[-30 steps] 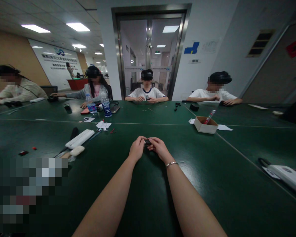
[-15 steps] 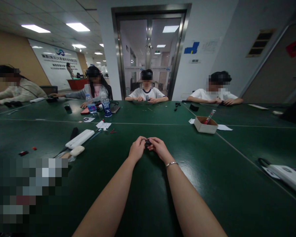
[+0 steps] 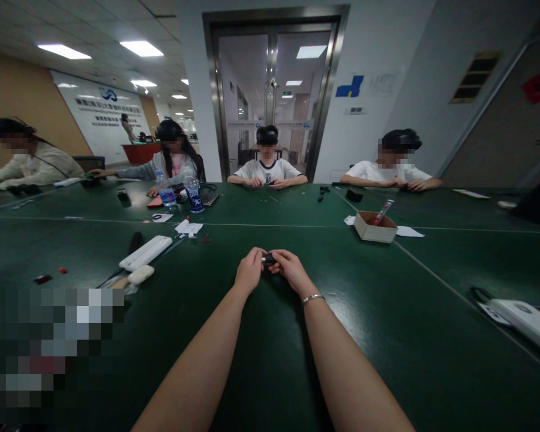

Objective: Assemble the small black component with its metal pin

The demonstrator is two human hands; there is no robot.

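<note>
the wall sign [image 3: 99,114] shows a blue logo [image 3: 108,94] above chinese lettering, smaller lines blurred; the bottle [image 3: 194,195]'s print is illegible. left hand [image 3: 250,271] and right hand [image 3: 291,268] clamp fingers on a dark gadget [image 3: 269,259] between them, partly hidden, above the table [image 3: 432,336].

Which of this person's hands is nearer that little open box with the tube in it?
Right. The right hand is left of the open box and lower in the picture; the left hand is farther left, beyond the right one.
</note>
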